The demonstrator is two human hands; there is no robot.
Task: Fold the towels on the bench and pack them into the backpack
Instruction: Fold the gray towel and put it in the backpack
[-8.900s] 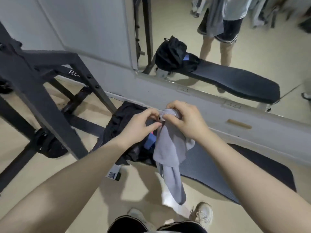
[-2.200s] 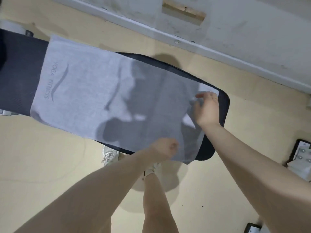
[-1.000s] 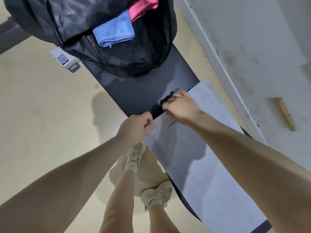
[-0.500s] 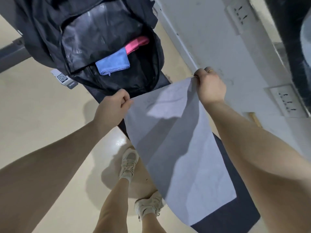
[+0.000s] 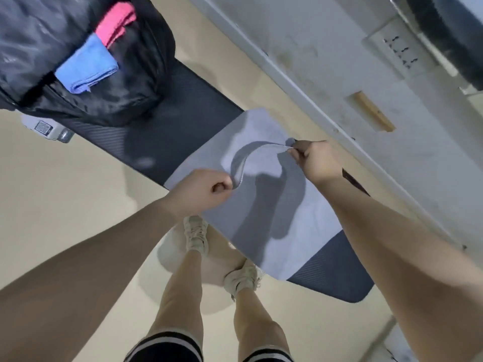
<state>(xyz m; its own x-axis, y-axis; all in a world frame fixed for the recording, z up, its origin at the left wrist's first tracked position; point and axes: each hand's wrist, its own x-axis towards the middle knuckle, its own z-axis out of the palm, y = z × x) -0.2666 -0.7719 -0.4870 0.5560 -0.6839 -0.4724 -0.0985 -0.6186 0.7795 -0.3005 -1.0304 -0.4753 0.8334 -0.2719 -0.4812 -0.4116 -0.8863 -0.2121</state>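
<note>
Folding now: left hand (image 5: 206,190) and right hand (image 5: 315,159), each pinching a corner, have lowered the grey towel (image 5: 274,205) back onto the bench (image 5: 167,126); halving underway beside the backpack (image 5: 136,82)

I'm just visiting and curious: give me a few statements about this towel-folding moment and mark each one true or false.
1. Both hands grip the grey towel. True: the left hand and right hand each pinch its edge.
2. The backpack is zipped closed. False: it lies open.
3. A blue towel and a pink towel sit inside the backpack. True.
4. The grey towel lies on the floor. False: it rests on the dark bench.
5. The backpack stands on the floor. False: it sits on the bench.
</note>
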